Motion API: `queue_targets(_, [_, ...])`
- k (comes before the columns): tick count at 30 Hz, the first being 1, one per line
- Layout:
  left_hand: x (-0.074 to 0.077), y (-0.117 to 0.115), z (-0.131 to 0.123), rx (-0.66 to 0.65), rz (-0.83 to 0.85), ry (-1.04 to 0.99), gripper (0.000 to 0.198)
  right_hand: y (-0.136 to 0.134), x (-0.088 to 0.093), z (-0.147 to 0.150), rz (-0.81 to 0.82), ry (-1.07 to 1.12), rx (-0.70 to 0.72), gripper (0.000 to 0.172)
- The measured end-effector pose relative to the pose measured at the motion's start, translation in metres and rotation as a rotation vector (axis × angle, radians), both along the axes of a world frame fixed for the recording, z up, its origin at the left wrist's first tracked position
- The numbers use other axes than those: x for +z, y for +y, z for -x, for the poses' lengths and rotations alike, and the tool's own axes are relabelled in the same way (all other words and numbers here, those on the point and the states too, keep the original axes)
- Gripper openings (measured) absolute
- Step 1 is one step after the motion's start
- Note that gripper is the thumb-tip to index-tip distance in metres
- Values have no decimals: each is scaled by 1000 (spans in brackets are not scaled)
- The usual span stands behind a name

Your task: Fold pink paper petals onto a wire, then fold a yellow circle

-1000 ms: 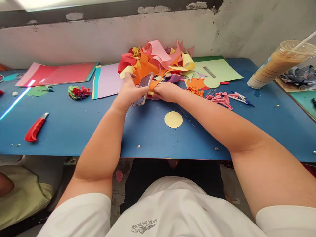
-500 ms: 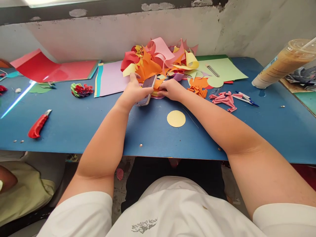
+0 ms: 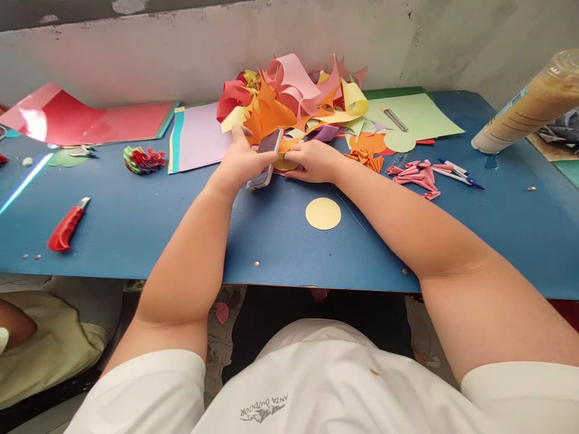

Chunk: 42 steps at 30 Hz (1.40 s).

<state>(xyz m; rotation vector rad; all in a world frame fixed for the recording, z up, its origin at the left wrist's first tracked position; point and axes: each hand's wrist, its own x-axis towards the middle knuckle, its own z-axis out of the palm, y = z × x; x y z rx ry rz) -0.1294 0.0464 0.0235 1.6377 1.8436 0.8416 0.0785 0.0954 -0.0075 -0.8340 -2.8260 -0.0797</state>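
My left hand [image 3: 237, 161] is closed around a smartphone [image 3: 271, 141], its thumb across the screen and the phone tilted over the table. Beside it, my right hand [image 3: 315, 161] is closed, with the fingertips pinching a yellow paper piece [image 3: 283, 164] at the front of the scrap heap. Part of that piece is hidden by the fingers and the phone. Just behind both hands rises a heap of curled paper scraps [image 3: 294, 90] in pink, orange, red and yellow. A pale yellow paper circle [image 3: 322, 213] lies flat in front of my right hand.
Left on the blue table [image 3: 181, 241] are a red utility knife [image 3: 67, 226], a ruffled paper flower [image 3: 143, 160] and paper sheets [image 3: 203, 135]. To the right are rolled pink paper pieces [image 3: 416, 175], pens [image 3: 459, 173] and an iced drink cup [image 3: 520, 114]. Another person's arm [image 3: 15, 319] shows lower left.
The view has tilted and shifted slightly. My right fingers have moved a little left toward the phone, and more of the yellow piece shows at their tips. The phone stays in my left hand.
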Motion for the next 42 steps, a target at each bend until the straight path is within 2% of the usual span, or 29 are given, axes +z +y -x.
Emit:
queue_targets(4, [1, -2, -2, -38, -21, 11, 75, 0, 3, 1, -18, -72, -12, 37])
queue_targets(8, [5, -6, -6, -11, 19, -18, 75, -1, 4, 6, -20, -141, -75, 38])
queue_targets(15, [7, -7, -7, 5, 24, -49, 69, -10, 1, 15, 43, -71, -240, 36])
queue_targets(22, [4, -4, -5, 25, 29, -20, 72, -14, 7, 12, 39, -53, -260, 30])
queue_targets(25, [2, -3, -4, 20, 17, -15, 72, -14, 9, 8, -11, -61, -231, 34])
queue_targets(28, [2, -5, -5, 22, 4, -15, 72, -13, 19, 1, -84, -73, -229, 35])
queue_targets(30, [1, -7, -9, 4, -18, 0, 70, -14, 32, -6, -110, -83, -228, 34])
queue_targets(33, [-3, -10, -18, -6, -121, 124, 72, -19, 56, -22, -185, -138, -280, 27])
queue_targets(36, [-10, -12, -28, -68, -169, 232, 76, -32, 67, -43, -278, -199, -340, 33])
queue_targets(39, [-15, -11, -37, -102, -149, 327, 78, -56, 57, -68, -323, -217, -313, 30])
queue_targets(42, [-17, -11, -44, -115, -134, 412, 80, -88, 35, -88, -278, -179, -225, 42])
